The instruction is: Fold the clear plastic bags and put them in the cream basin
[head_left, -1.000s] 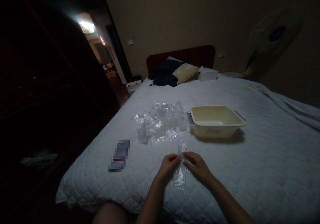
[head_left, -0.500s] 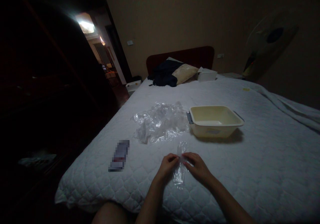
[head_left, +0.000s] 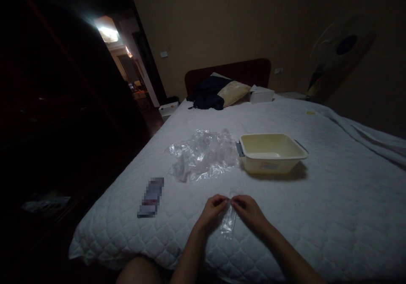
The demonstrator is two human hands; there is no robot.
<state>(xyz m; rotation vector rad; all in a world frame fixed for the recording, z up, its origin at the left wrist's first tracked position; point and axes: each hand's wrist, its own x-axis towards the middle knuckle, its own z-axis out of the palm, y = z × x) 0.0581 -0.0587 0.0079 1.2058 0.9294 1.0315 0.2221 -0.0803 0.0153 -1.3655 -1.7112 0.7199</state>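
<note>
Between my hands, just above the quilted bed, is a narrow clear plastic bag point(head_left: 228, 225). My left hand point(head_left: 214, 209) pinches it from the left, thumb against fingertips. From the other side my right hand point(head_left: 249, 210) pinches it too, its fingertips nearly touching those of the left. Most of the bag hangs below the fingers toward me, and a faint part shows beyond them. Farther off lies a crumpled heap of clear plastic bags point(head_left: 203, 155). To its right stands a cream plastic basin point(head_left: 272, 165) with grey handles, nothing visible inside.
A blurred-out flat rectangular object point(head_left: 151, 197) lies left of my hands on the white quilted bedcover point(head_left: 120, 220). Dark cloth point(head_left: 207, 91), a beige pillow point(head_left: 234, 93) and a white box point(head_left: 261, 94) sit by the headboard. A fan point(head_left: 345, 45) stands at the right.
The bag's far part, which stood out beyond my fingers, is now folded down or shorter. My right fingers have closed into a pinch near the left ones.
</note>
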